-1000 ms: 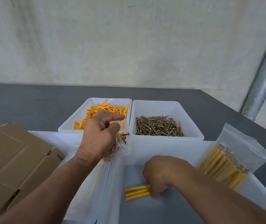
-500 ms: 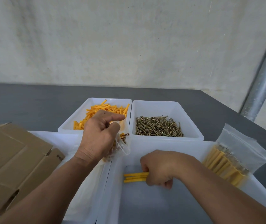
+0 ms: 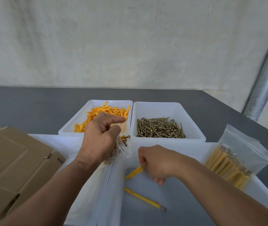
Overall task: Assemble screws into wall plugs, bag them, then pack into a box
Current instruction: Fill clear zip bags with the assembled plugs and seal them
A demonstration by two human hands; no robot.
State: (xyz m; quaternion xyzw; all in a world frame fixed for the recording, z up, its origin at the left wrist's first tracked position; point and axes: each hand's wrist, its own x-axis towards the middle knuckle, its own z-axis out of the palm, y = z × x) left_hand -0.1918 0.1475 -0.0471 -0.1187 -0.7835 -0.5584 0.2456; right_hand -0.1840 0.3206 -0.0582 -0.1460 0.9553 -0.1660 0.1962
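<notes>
Right hand (image 3: 159,163) grips a small bundle of plugged screws (image 3: 134,172) — ends slanting down-left, count unclear. One loose plugged screw (image 3: 143,199) lies just behind that hand, screw end pointing rightward. Left hand (image 3: 100,137) pinches one clear bag (image 3: 124,149).

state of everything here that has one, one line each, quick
left hand, grips bag
bag, held up, part filled
right hand, grips held plugs
held plugs, tilted
loose plug, lying flat in tray, screw fitted
plug bin, part full
screw bin, part full
full bag, packed, lying on tray rim
box, folded flat
</notes>
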